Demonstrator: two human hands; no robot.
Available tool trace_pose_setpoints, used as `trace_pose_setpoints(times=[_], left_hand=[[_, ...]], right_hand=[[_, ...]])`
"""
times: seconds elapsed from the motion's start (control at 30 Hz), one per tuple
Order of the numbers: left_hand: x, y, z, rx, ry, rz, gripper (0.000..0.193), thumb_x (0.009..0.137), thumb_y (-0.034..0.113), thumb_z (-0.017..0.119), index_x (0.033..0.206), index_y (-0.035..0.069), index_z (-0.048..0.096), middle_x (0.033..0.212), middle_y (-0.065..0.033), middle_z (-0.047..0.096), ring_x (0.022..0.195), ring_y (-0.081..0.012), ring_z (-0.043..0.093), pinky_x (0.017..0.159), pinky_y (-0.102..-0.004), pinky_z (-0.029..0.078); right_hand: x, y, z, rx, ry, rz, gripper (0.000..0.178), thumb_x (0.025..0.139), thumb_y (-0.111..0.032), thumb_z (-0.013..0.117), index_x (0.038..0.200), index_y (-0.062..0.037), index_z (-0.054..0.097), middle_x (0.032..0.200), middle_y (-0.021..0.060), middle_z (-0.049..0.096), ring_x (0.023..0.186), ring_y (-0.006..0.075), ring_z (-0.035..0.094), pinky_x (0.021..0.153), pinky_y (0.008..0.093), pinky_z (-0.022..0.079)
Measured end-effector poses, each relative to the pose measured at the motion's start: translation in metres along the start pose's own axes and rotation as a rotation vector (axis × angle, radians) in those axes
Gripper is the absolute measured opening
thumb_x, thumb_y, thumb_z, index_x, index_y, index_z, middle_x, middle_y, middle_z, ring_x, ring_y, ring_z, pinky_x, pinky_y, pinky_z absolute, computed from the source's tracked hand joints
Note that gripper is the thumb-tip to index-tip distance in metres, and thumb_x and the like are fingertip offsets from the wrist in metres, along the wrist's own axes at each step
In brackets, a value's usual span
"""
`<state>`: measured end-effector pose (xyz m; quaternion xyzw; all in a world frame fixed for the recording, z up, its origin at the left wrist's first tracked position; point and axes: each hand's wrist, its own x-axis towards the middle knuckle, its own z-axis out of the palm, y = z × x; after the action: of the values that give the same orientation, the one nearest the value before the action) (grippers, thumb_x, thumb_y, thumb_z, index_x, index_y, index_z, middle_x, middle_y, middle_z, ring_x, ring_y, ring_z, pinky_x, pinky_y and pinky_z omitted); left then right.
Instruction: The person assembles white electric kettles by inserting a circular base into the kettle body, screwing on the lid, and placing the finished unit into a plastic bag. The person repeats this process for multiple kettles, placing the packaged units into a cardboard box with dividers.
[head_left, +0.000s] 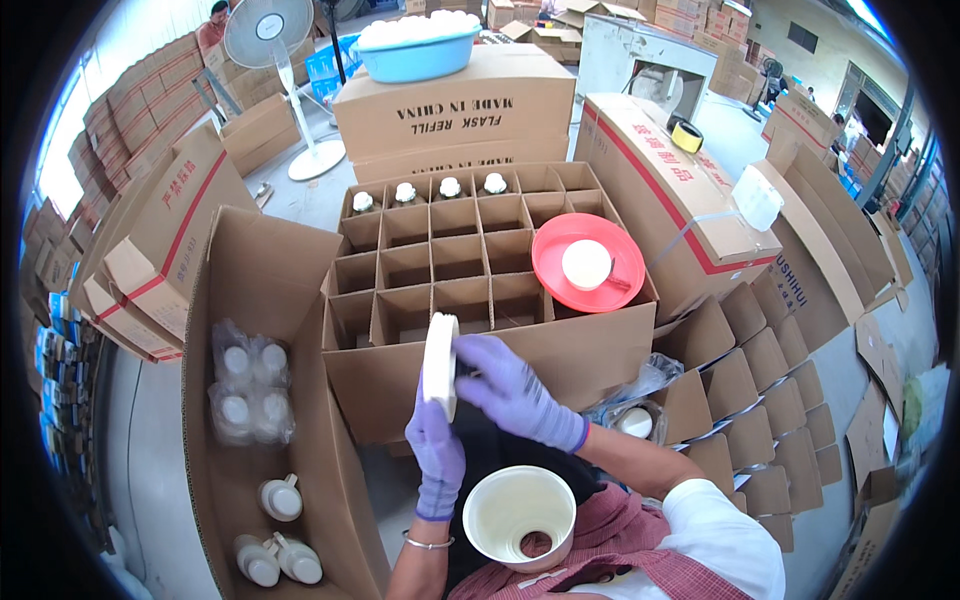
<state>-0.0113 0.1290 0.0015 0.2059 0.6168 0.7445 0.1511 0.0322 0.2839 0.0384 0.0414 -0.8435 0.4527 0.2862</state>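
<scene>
Near the centre of the frame, the left hand (435, 448) holds a white piece (438, 362); the right hand (512, 388) is close against it, grip unclear.

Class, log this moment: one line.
left purple-gloved hand: holds flat white part; right purple-gloved hand: at its side; cylindrical cream container: opening upward

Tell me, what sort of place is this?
Probably a packing area in a factory or warehouse: stacked brown cardboard cartons, an open brown cardboard box divided into compartments, and white handled cups in a long brown cardboard box.
</scene>
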Motion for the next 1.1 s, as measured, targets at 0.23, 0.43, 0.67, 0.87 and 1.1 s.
trace_pose_setpoints(times=[0.23,0.43,0.67,0.87,1.1], left_hand=[[0.090,-0.042,-0.014,1.056,-0.227,0.936,0.051,0.080,0.031,0.074,0.127,0.016,0.061,0.145,-0.0164,0.047,0.138,-0.0454,0.036,0.114,-0.0650,0.023],[0.213,-0.088,-0.034,1.246,0.003,0.605,0.056,0.088,0.033,0.067,0.136,0.007,0.055,0.144,-0.0156,0.048,0.137,-0.0405,0.038,0.114,-0.0602,0.020],[0.217,-0.106,-0.036,1.406,-0.142,0.470,0.061,0.089,0.041,0.064,0.139,0.008,0.053,0.144,-0.0173,0.047,0.137,-0.0397,0.038,0.116,-0.0609,0.021],[0.221,-0.102,-0.034,1.411,-0.145,0.456,0.062,0.086,0.040,0.066,0.137,0.007,0.054,0.141,-0.0176,0.048,0.135,-0.0393,0.040,0.115,-0.0607,0.022],[0.224,-0.111,-0.036,1.313,-0.105,0.495,0.064,0.086,0.041,0.067,0.137,0.006,0.052,0.141,-0.0175,0.049,0.135,-0.0386,0.040,0.116,-0.0575,0.024]], right_hand=[[0.053,0.093,-0.037,-0.168,-0.183,-0.146,0.033,0.098,-0.022,0.053,0.126,-0.0040,0.057,0.118,0.0179,0.064,0.107,0.0313,0.067,0.089,0.0408,0.056],[0.149,0.196,-0.040,-0.994,-0.482,0.348,0.052,0.096,-0.050,0.046,0.105,-0.0035,0.066,0.103,0.0230,0.067,0.091,0.0368,0.069,0.082,0.0468,0.055],[0.304,0.327,-0.090,-1.169,-0.214,0.391,0.045,0.089,-0.040,0.058,0.128,-0.0169,0.061,0.131,0.0170,0.058,0.120,0.0362,0.057,0.099,0.0475,0.048],[0.303,0.412,-0.086,-0.907,-0.204,0.712,0.054,0.085,-0.024,0.065,0.137,-0.0180,0.051,0.134,0.0281,0.052,0.118,0.0442,0.060,0.099,0.0514,0.051],[0.317,0.311,-0.118,-1.058,-0.096,0.385,0.052,0.087,-0.028,0.064,0.137,-0.0243,0.053,0.132,0.0191,0.053,0.121,0.0379,0.055,0.097,0.0533,0.049]])
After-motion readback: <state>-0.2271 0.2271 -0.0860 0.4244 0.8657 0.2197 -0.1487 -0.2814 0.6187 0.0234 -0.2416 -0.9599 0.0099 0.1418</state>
